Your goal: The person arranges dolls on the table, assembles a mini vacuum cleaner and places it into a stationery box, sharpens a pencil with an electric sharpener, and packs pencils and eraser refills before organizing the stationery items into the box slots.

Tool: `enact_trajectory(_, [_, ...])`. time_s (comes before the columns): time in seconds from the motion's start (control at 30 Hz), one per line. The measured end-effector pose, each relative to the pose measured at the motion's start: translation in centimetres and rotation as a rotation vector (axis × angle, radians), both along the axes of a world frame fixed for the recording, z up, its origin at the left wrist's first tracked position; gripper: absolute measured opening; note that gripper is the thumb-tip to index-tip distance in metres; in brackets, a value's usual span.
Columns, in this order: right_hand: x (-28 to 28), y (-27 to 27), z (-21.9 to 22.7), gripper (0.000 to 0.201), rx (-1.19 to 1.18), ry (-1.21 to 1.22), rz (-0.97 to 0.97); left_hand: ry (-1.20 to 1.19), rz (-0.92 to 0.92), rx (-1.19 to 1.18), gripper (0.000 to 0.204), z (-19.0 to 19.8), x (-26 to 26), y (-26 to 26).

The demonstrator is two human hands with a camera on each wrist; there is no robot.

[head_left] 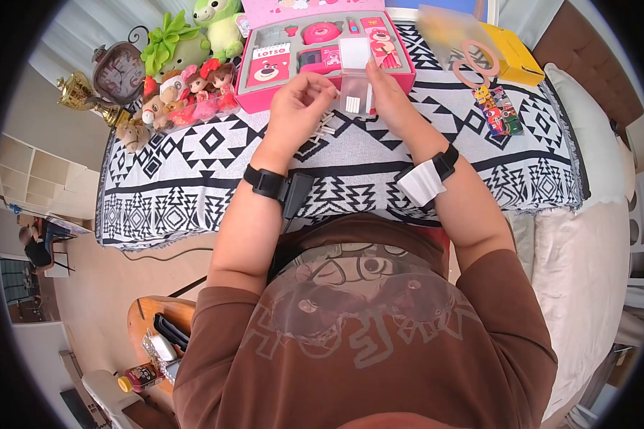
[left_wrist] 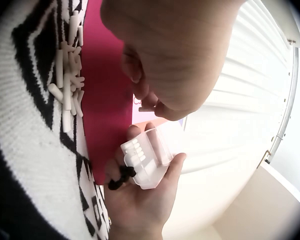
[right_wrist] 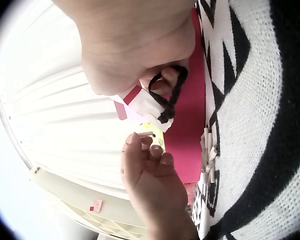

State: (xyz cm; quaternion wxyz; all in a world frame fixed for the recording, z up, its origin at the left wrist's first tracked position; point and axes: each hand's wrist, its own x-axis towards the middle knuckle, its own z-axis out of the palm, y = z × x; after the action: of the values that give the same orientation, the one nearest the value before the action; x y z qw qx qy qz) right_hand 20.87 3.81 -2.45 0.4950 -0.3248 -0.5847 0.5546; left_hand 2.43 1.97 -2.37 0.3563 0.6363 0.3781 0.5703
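Observation:
A clear plastic case (head_left: 353, 93) with a row of short white sticks inside is gripped by my right hand (head_left: 393, 100); its lid stands open. My left hand (head_left: 298, 107), just left of the case, pinches one small white stick (right_wrist: 146, 134) between thumb and fingertips. In the left wrist view the case (left_wrist: 149, 156) holds white pieces along one side. A black cord (right_wrist: 171, 97) hangs by the right hand's fingers. Loose white sticks (left_wrist: 70, 75) lie in a pile on the patterned cloth, below the left hand, beside the pink box.
The pink gift box (head_left: 259, 96) stands behind the hands on the patterned cloth (head_left: 350, 168). Small dolls (head_left: 206, 96), plush toys (head_left: 218, 28), a clock (head_left: 119, 71) and a trophy (head_left: 79, 93) are at the left. Stickers (head_left: 499, 112) and a yellow package (head_left: 515, 57) lie right.

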Motion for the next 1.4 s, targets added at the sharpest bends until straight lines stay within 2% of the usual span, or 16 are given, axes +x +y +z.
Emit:
enact_trajectory(0.07, [-0.2,0.1,-0.2,0.058,-0.001,-0.011,-0.01,0.017,-0.132,-0.06,0.007,-0.1,0.0,-0.2])
enact_trajectory(0.17, [-0.3,0.0,-0.3,0.057,0.005,0.002,-0.013,0.156,-0.179,-0.128,0.009,0.6,-0.1,-1.0])
enact_trajectory(0.3, [-0.3,-0.2,-0.2,0.057,0.018,-0.012,0.009,0.188,-0.174,-0.101,0.008,0.9,0.4,-1.3])
enact_trajectory(0.47, [-0.3,-0.2,-0.1,0.057,0.014,-0.039,0.02,0.271,-0.21,0.063,0.007,0.5,0.4,-0.9])
enact_trajectory(0.77, [-0.3,0.0,-0.5,0.06,-0.016,-0.026,0.05,0.347,-0.189,0.15,0.008,0.3,0.5,-0.8])
enact_trajectory(1.4, [-0.4,-0.8,0.4,0.059,-0.025,-0.076,0.07,0.438,-0.166,0.158,0.013,0.5,0.5,-1.1])
